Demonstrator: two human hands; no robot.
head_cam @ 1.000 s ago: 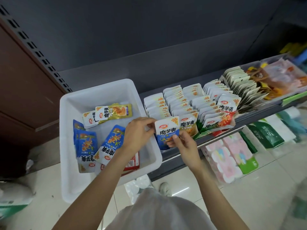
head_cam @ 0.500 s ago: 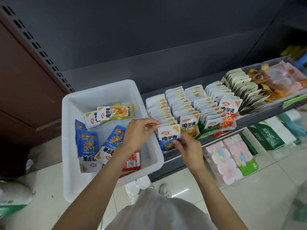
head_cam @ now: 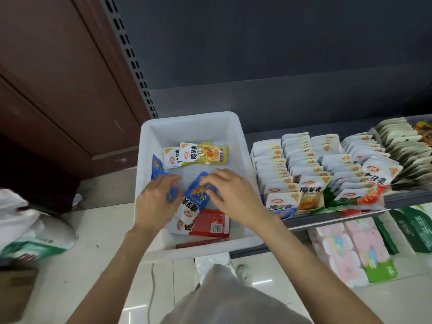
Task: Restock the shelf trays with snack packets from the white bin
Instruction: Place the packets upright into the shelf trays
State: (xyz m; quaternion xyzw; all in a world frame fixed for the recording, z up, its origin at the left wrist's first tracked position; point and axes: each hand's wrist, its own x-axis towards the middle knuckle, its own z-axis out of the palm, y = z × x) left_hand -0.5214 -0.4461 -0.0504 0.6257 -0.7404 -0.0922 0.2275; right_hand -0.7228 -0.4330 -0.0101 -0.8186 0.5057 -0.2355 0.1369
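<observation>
Hands first: the left hand [head_cam: 157,202] lies low in the white bin [head_cam: 149,146], fingers bent onto a blue packet [head_cam: 157,169] at the bin's nine o'clock wall; whether they grip it or only press it I cannot tell. The right hand [head_cam: 230,195] reaches in from three o'clock, its fingertips [head_cam: 205,182] curled onto the top edge of a second blue packet [head_cam: 195,196] lying tilted at the centre, a pinch that seems only half closed.

To do this pick well, I judge each hand should take one flat pouch by its sealed edge, lift it clear of the ones beneath, then turn it label-forward before carrying it toward three o'clock.

Largest to smallest: the bin is smooth, rigid white plastic, rectangular with rounded corners. The shelf trays [head_cam: 327,208] at three o'clock hold tight upright rows of pale pouches. Inside the bin, a red packet [head_cam: 210,224] lies flat at six o'clock and a yellow packet [head_cam: 205,153] at twelve. All are thin, glossy film pouches, slippery and easily creased.
</observation>
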